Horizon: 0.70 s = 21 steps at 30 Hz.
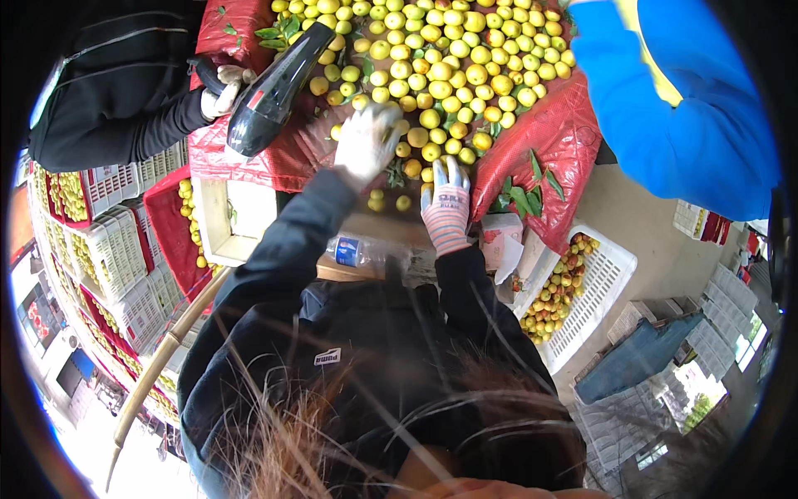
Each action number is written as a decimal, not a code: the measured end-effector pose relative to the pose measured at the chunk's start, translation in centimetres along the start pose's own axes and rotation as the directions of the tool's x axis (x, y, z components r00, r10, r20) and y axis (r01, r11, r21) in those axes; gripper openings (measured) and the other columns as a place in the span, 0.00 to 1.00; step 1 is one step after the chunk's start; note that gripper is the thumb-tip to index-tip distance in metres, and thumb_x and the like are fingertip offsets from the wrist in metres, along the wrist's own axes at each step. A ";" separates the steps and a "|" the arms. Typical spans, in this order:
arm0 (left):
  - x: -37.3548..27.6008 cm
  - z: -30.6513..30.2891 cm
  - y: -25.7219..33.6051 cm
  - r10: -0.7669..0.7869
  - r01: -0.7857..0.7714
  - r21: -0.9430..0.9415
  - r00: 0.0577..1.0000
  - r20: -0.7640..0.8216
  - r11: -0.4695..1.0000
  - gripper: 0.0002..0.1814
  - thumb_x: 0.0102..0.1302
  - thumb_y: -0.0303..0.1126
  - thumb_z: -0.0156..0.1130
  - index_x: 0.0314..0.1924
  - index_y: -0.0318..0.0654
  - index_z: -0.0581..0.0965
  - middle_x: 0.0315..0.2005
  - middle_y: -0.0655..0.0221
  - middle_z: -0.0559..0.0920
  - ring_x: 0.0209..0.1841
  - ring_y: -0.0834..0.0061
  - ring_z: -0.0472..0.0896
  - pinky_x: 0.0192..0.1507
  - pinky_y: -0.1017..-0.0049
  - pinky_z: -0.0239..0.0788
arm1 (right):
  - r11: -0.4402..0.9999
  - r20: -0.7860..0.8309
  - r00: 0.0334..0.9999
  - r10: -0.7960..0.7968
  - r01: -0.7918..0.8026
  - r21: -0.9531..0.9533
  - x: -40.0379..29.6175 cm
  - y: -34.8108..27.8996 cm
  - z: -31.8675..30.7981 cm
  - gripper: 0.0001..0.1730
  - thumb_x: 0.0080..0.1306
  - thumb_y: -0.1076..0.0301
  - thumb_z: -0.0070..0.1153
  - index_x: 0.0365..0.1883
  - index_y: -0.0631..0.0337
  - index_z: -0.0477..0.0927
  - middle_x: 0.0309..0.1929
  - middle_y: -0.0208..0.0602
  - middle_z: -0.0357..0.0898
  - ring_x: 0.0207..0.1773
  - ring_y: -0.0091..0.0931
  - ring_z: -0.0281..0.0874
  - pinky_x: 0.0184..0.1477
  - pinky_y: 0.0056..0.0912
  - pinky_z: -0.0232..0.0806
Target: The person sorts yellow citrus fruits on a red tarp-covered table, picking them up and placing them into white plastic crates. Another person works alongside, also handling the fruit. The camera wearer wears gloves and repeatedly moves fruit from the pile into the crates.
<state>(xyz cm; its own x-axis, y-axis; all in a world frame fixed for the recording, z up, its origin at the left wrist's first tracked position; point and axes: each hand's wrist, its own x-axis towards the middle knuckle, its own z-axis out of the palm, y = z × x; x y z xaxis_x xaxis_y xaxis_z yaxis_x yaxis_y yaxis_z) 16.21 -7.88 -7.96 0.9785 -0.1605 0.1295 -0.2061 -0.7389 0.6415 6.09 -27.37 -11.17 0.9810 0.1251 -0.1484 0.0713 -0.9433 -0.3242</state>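
Note:
My left hand (369, 142), in a white glove and blurred, is over the near part of a spread of small yellow-green fruits (436, 72) that look like jujubes. Its fingertips are hidden among the fruits, so I cannot tell whether it grips one. My right hand (446, 203) wears a pink-and-grey striped glove with pale fingers. Those fingers are apart and touch the near edge of the fruits. A few single fruits (403, 203) lie between my hands on the brown surface (374, 219). Green leaves (396, 173) are scattered among them.
Red woven sheeting (539, 140) edges the table. At left, a white-gloved person (124, 118) is at a black hair-dryer-shaped device (274, 93); a blue sleeve (673, 125) reaches in at right. Nearby are a plastic bottle (352, 251), foam box (240, 249), fruit crate (601, 290), stacked crates (115, 246) and bamboo pole (171, 340).

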 end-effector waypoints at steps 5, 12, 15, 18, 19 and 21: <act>13.8 3.8 0.2 0.145 -0.113 0.348 0.987 -0.067 0.931 0.29 0.67 0.51 0.62 0.65 0.48 0.77 0.66 0.62 0.76 0.72 0.52 0.67 0.70 0.49 0.58 | 0.993 0.023 0.994 0.111 -0.112 0.031 4.4 -1.4 -0.7 0.39 0.59 0.55 0.70 0.66 0.62 0.72 0.56 0.50 0.74 0.58 0.46 0.74 0.61 0.49 0.70; 7.4 4.3 0.6 0.078 -0.239 0.432 0.931 0.357 0.870 0.45 0.70 0.65 0.55 0.79 0.50 0.61 0.79 0.57 0.59 0.80 0.44 0.54 0.78 0.39 0.37 | 0.950 0.143 0.972 0.187 -0.216 0.225 3.6 0.1 -0.2 0.32 0.57 0.52 0.71 0.57 0.57 0.78 0.52 0.49 0.78 0.56 0.45 0.77 0.58 0.46 0.71; 1.2 2.0 -1.2 0.119 -0.232 0.342 0.940 0.321 0.910 0.43 0.67 0.61 0.61 0.76 0.48 0.66 0.76 0.52 0.62 0.78 0.40 0.55 0.76 0.35 0.38 | 0.857 -0.126 0.963 0.239 -0.148 0.494 5.2 0.8 -1.2 0.23 0.57 0.59 0.73 0.47 0.58 0.80 0.47 0.48 0.81 0.52 0.46 0.80 0.56 0.47 0.73; -6.1 0.5 -2.4 -0.006 -0.120 0.332 0.935 0.355 0.936 0.45 0.63 0.57 0.68 0.76 0.49 0.66 0.76 0.52 0.63 0.78 0.38 0.54 0.77 0.36 0.39 | 0.805 -0.258 0.942 0.214 -0.021 0.592 11.4 1.8 -4.7 0.21 0.59 0.60 0.71 0.47 0.58 0.79 0.46 0.49 0.82 0.50 0.47 0.80 0.54 0.48 0.73; -7.9 0.4 -2.5 -0.045 -0.087 0.300 0.912 0.407 0.950 0.45 0.62 0.56 0.69 0.76 0.49 0.67 0.76 0.52 0.62 0.78 0.38 0.53 0.77 0.37 0.40 | 0.803 -0.299 0.933 0.198 0.021 0.596 13.8 1.8 -7.1 0.20 0.60 0.61 0.69 0.48 0.59 0.80 0.46 0.49 0.82 0.49 0.47 0.80 0.54 0.48 0.73; -9.5 -1.1 -1.1 -0.139 -0.079 0.359 0.828 0.543 0.930 0.45 0.60 0.53 0.70 0.75 0.49 0.67 0.76 0.53 0.61 0.78 0.38 0.52 0.78 0.39 0.41 | 0.934 -0.219 0.975 -0.041 0.116 0.338 20.0 4.1 -8.9 0.18 0.62 0.62 0.65 0.49 0.60 0.81 0.47 0.48 0.83 0.50 0.47 0.81 0.54 0.49 0.73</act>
<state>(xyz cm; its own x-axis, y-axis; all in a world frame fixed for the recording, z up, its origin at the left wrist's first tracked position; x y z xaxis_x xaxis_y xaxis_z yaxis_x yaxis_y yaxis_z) 7.12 -4.83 -9.04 0.8353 -0.3851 -0.3925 -0.2715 -0.9096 0.3147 27.60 -31.53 -7.14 0.9929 0.0939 0.0730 0.1188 -0.7625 -0.6360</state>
